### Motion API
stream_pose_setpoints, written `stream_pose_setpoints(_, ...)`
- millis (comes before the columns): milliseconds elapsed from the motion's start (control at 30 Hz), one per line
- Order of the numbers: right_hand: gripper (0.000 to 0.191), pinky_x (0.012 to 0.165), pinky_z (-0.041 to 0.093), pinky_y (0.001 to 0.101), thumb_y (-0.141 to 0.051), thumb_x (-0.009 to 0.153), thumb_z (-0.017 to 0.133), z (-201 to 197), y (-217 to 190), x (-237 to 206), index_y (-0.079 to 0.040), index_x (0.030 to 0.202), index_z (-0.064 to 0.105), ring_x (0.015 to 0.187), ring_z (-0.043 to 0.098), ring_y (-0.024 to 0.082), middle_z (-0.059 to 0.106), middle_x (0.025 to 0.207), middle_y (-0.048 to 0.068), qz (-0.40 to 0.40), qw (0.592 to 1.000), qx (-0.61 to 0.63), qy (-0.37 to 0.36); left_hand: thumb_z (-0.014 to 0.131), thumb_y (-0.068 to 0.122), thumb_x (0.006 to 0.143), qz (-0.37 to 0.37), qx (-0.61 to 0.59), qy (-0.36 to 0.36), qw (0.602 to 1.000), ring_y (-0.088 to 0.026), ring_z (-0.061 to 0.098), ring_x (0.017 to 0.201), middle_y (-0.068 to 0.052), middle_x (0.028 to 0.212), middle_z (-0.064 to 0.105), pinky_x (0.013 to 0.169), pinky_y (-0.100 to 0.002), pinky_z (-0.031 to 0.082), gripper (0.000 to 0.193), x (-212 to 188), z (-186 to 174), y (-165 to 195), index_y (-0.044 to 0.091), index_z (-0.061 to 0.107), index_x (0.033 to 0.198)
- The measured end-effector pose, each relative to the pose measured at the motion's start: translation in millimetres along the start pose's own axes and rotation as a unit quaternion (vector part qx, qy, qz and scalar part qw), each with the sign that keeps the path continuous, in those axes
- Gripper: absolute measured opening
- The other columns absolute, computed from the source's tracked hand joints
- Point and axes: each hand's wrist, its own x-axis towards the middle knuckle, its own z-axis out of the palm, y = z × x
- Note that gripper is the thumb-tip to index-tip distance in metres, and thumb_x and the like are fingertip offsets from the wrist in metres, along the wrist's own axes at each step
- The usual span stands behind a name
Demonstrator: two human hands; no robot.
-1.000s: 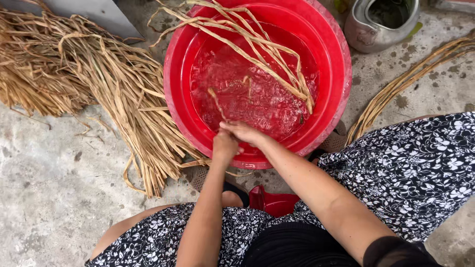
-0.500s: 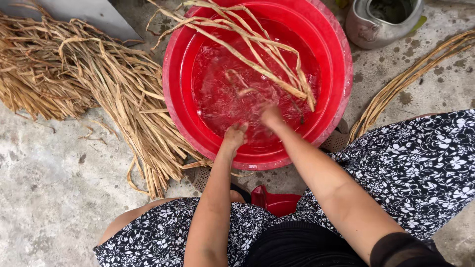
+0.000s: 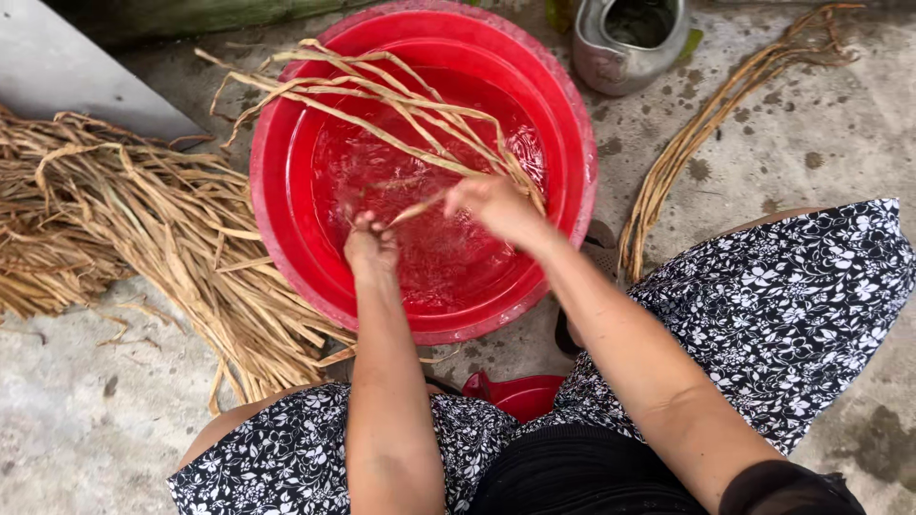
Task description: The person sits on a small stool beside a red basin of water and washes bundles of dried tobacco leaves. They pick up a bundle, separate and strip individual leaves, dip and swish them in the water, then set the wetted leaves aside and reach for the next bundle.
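Observation:
A red plastic basin [image 3: 286, 257] of water sits on the concrete floor in front of me. Several tan dried plant strips [image 3: 382, 95] lie across its rim and dip into the water. My left hand [image 3: 370, 243] is over the water with fingers closed on one wet strip [image 3: 417, 207]. My right hand [image 3: 498, 208], blurred with motion, grips the other end of that same strip just above the splashing water.
A large pile of dried strips [image 3: 143, 229] lies on the floor to the left. Another thin bundle [image 3: 706, 124] curves at the right. A grey metal kettle [image 3: 625, 43] stands behind the basin. A grey board [image 3: 67, 76] leans at the far left. A small red stool [image 3: 520, 393] is under me.
Both hands moved from the basin's near rim out over the water and spread apart, pulling a strip between them; the water is stirred up.

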Motion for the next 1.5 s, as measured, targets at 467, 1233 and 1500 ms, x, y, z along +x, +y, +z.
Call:
stream_pose_setpoints(467, 0.023, 0.041, 0.026, 0.0207, -0.028, 0.112, 0.056, -210, 50, -52, -0.012, 0.112, 0.073, 0.048, 0.034, 0.003, 0.046, 0.063, -0.008, -0.165, 0.890, 0.338, 0.257, 0.073, 0.032, 0.093, 0.080, 0.245, -0.303, 0.918, -0.021, 0.066, 0.124, -0.011, 0.147, 0.060, 0.098, -0.036, 0.059, 0.070, -91, 91, 42, 0.006, 0.046, 0.152)
stream_pose_setpoints(1233, 0.037, 0.098, 0.046, 0.0451, -0.025, 0.104, 0.056, -1, 108, 72, -0.013, 0.138, 0.063, 0.114, 0.062, 0.029, 0.060, 0.133, 0.017, -0.032, 0.955, -0.272, 0.116, 0.064, 0.015, 0.099, -0.026, 0.361, -0.057, 0.931, -0.016, 0.069, 0.079, -0.005, 0.102, 0.073, 0.058, -0.028, 0.052, 0.026, -42, -22, -55, 0.009, 0.067, 0.124)
stream_pose_setpoints(1500, 0.034, 0.087, 0.054, 0.0461, -0.026, 0.100, 0.057, 50, 128, 83, -0.005, 0.123, 0.071, 0.096, 0.070, 0.032, 0.071, 0.110, 0.021, 0.114, 0.927, -0.321, -0.158, 0.062, 0.016, 0.099, -0.031, 0.422, -0.029, 0.906, -0.013, 0.069, 0.075, -0.004, 0.101, 0.073, 0.059, -0.026, 0.051, 0.027, -29, -38, -64, 0.011, 0.067, 0.125)
